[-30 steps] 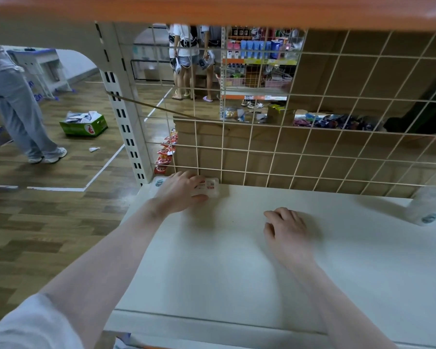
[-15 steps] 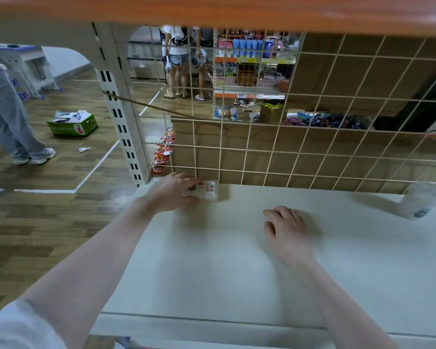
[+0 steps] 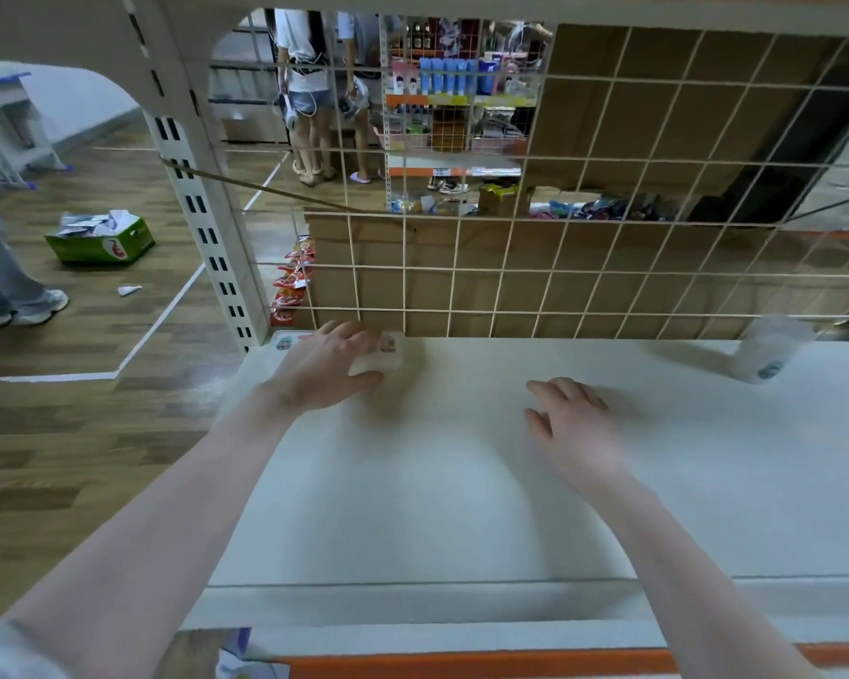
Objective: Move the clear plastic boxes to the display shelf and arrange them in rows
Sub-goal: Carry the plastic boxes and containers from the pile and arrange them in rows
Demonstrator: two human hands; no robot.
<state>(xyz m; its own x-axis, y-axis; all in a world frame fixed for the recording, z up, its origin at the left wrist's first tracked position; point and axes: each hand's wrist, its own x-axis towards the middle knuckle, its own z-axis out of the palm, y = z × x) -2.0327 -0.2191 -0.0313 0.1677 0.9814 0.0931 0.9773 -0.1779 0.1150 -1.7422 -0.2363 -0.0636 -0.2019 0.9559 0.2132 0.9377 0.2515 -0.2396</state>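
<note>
A small clear plastic box [image 3: 386, 352] with a red label sits at the back left of the white display shelf [image 3: 461, 482], against the wire grid. My left hand [image 3: 324, 370] holds it, fingers on top and thumb along its near side. A second clear box [image 3: 285, 341] lies in the far left corner, mostly hidden behind that hand. My right hand [image 3: 572, 426] rests on the bare shelf to the right, fingers loosely bent, holding nothing. Another clear plastic container [image 3: 770, 350] stands at the back right.
A wire grid panel [image 3: 559, 272] closes the back of the shelf, with a slotted upright post [image 3: 207, 237] at its left. A green carton [image 3: 101, 237] lies on the wooden floor at left, near a person's legs [image 3: 1, 281]. Other people stand beyond the grid.
My left hand has stayed on the box at the back left, its thumb now along the box's near side. The right hand has hardly moved. The view shifted slightly.
</note>
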